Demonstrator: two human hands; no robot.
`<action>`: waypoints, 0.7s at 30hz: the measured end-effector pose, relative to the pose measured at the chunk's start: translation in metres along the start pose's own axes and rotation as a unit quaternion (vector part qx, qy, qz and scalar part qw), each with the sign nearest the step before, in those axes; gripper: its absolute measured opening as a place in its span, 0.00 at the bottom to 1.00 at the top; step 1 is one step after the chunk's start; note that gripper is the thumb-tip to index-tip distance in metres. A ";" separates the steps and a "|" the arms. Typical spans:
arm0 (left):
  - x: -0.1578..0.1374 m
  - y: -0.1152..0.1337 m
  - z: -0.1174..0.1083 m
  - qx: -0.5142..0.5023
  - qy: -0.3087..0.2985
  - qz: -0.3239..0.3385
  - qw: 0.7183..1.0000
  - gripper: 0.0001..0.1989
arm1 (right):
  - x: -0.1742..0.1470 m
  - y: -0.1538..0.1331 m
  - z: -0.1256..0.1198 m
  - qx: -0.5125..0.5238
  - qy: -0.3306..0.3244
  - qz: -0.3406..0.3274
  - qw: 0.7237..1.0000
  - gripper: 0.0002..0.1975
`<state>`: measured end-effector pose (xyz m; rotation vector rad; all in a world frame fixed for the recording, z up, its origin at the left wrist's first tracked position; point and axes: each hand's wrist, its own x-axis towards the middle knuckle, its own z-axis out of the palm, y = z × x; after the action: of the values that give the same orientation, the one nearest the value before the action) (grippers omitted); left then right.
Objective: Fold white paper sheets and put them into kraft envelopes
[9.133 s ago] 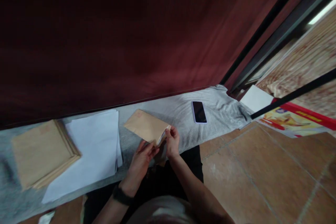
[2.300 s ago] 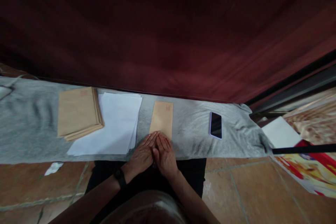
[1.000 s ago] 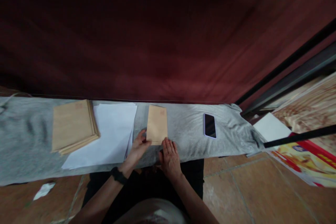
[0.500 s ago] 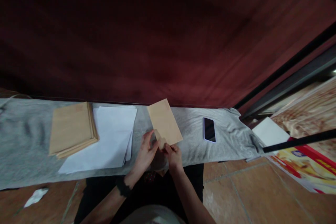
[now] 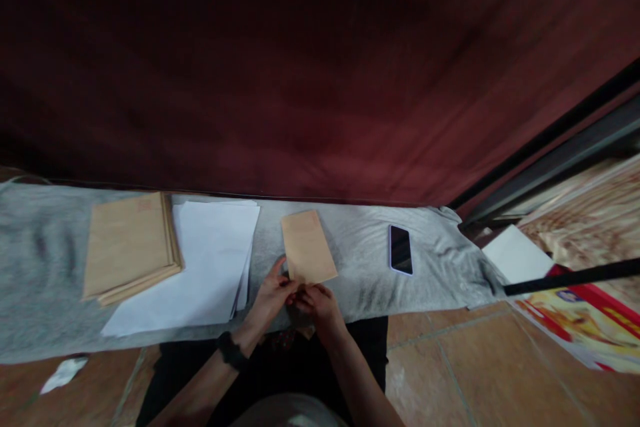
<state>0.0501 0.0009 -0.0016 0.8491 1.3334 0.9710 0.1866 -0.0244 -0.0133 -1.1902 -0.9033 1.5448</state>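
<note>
A brown paper envelope point(image 5: 309, 247) lies at a slight tilt in front of me, its near edge between my two hands. My left hand point(image 5: 274, 290), with a dark band at the wrist, pinches the near left corner between thumb and fingers, the index finger raised beside the envelope. My right hand point(image 5: 319, 303) has its fingers curled on the near edge, close to the left fingertips. To the left, a stack of brown envelopes point(image 5: 130, 240) rests partly on several white paper sheets point(image 5: 210, 260).
A grey cloth point(image 5: 360, 280) covers the long narrow surface. A phone point(image 5: 401, 250) lies to the right. Behind rises a dark red fabric wall point(image 5: 320, 113). A black frame bar point(image 5: 570, 277) and a colourful box point(image 5: 585, 323) stand at right. White scrap paper point(image 5: 64, 373) lies on the floor.
The envelope has come down closer to me and flatter, and turned a little more upright. My right hand has moved left, its fingers now beside the left ones at the near edge.
</note>
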 end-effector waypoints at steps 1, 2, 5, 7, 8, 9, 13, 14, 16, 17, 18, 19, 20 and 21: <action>0.000 0.001 -0.003 0.011 0.002 0.000 1.000 0.52 | -0.002 0.000 -0.003 0.015 -0.007 0.039 0.999 0.24; 0.000 0.003 -0.006 0.028 0.008 0.000 1.000 0.52 | -0.005 -0.001 -0.007 0.002 -0.011 0.069 0.998 0.23; 0.000 0.006 -0.016 0.093 0.021 0.002 0.995 0.48 | -0.012 -0.005 -0.021 -0.173 0.012 0.033 0.984 0.21; -0.002 0.007 -0.021 0.131 0.016 0.009 0.991 0.46 | -0.017 -0.009 -0.029 -0.313 0.025 -0.101 0.944 0.20; -0.003 0.007 -0.022 0.149 0.013 0.014 0.989 0.44 | -0.019 -0.011 -0.032 -0.376 0.019 -0.173 0.910 0.19; -0.004 0.006 -0.023 0.171 0.011 0.019 0.985 0.43 | -0.020 -0.012 -0.034 -0.433 0.006 -0.234 0.870 0.20; -0.006 0.001 -0.028 0.314 0.039 0.050 0.947 0.35 | -0.020 -0.008 -0.036 -0.582 -0.037 -0.338 0.739 0.22; -0.005 0.000 -0.030 0.357 0.058 0.071 0.929 0.31 | -0.020 -0.006 -0.036 -0.597 -0.035 -0.343 0.724 0.22; 0.000 -0.001 -0.031 0.427 0.091 0.147 0.888 0.23 | -0.019 -0.002 -0.036 -0.611 -0.034 -0.344 0.712 0.23; 0.006 0.000 -0.030 0.450 0.095 0.196 0.866 0.21 | -0.019 -0.001 -0.036 -0.613 -0.034 -0.343 0.711 0.23; 0.013 0.003 -0.028 0.467 0.090 0.246 0.845 0.20 | -0.019 -0.001 -0.036 -0.614 -0.034 -0.342 0.711 0.23; 0.023 0.006 -0.025 0.479 0.075 0.295 0.823 0.21 | -0.019 -0.001 -0.036 -0.615 -0.033 -0.341 0.710 0.23; 0.035 0.010 -0.020 0.496 0.059 0.332 0.801 0.22 | -0.019 -0.001 -0.036 -0.615 -0.033 -0.341 0.710 0.23; 0.049 0.014 -0.014 0.513 0.046 0.356 0.780 0.23 | -0.019 -0.001 -0.036 -0.616 -0.032 -0.340 0.710 0.23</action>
<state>0.0339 0.0512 -0.0081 2.2944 1.6536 0.7729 0.2227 -0.0421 -0.0160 -1.3487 -2.2769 0.2027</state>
